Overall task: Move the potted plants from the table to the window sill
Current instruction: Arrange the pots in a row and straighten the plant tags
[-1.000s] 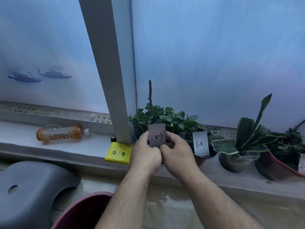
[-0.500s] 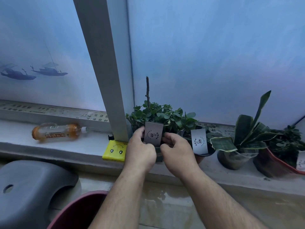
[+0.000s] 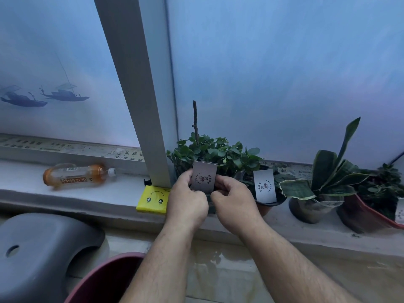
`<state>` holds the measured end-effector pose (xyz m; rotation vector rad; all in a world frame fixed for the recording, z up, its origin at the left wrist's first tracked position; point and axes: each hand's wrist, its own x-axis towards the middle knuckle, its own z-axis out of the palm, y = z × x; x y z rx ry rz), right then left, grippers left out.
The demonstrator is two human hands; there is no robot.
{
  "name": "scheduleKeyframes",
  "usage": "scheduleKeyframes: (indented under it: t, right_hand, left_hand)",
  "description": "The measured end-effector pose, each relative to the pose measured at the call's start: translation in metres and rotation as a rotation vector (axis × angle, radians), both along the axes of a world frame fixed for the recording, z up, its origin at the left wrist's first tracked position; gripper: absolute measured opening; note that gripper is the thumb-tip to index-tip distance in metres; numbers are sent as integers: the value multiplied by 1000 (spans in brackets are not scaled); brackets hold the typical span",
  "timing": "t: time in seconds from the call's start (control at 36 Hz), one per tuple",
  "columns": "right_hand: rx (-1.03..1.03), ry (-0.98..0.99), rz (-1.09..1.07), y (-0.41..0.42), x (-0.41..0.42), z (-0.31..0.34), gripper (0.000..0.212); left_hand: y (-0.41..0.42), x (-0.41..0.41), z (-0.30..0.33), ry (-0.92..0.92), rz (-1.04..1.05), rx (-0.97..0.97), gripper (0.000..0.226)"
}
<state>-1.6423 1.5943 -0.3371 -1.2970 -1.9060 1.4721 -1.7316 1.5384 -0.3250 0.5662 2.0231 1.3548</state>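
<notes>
Potted plant [image 3: 209,154], seemingly clasped by both hands' [image 3: 187,202] grip, stands between window post [image 3: 140,95] and neighbouring pot [image 3: 265,204].

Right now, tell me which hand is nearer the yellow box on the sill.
Left. The left hand sits right beside the yellow box, at its right edge. The right hand is farther right, beyond the left hand.

Both hands grip a leafy potted plant [image 3: 209,154] at the window sill [image 3: 65,193]: left hand [image 3: 185,202] and right hand [image 3: 235,204] flank its grey tag [image 3: 203,179]. Three more plants stand rightward. A bottle [image 3: 78,176] lies leftward on the sill.
</notes>
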Motion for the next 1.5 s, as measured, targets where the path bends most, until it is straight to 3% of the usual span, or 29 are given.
scheduleKeyframes:
  t: [0.44,0.67,0.75,0.83,0.92,1.0,1.11,1.28,1.33,1.42,1.5]
  right_hand:
    - [52,-22,-15,0,5,0,47]
    - [108,-91,-81,8,33,-1,54]
    - [108,-106,-139,13,51,-9,51]
    - [86,-114,-228,17,69,-18,48]
    - [61,-122,-328,23,88,-26,47]
    - [46,-132,-363,29,97,-28,47]
    - [8,-186,-265,33,103,-28,52]
    - [0,-199,-187,41,114,-31,60]
    - [4,-179,-180,45,117,-33,60]
    - [-2,-149,-173,52,118,-36,63]
    - [-28,-136,-144,61,118,-38,56]
  left_hand:
    - [-2,-1,2,-17,58,-3,73]
    - [-8,0,7,174,252,63,35]
    - [-7,16,5,219,163,74,29]
    - [-2,38,-4,188,-65,25,27]
    - [10,61,-12,94,-280,-49,34]
    - [22,71,-17,13,-354,-98,33]
    - [38,81,-26,-58,-332,-100,52]
    - [58,99,-30,-124,-308,-89,46]
    - [63,103,-36,-98,-317,-97,46]
    - [71,108,-49,-82,-299,-92,68]
    - [76,111,-50,-62,-238,-72,68]
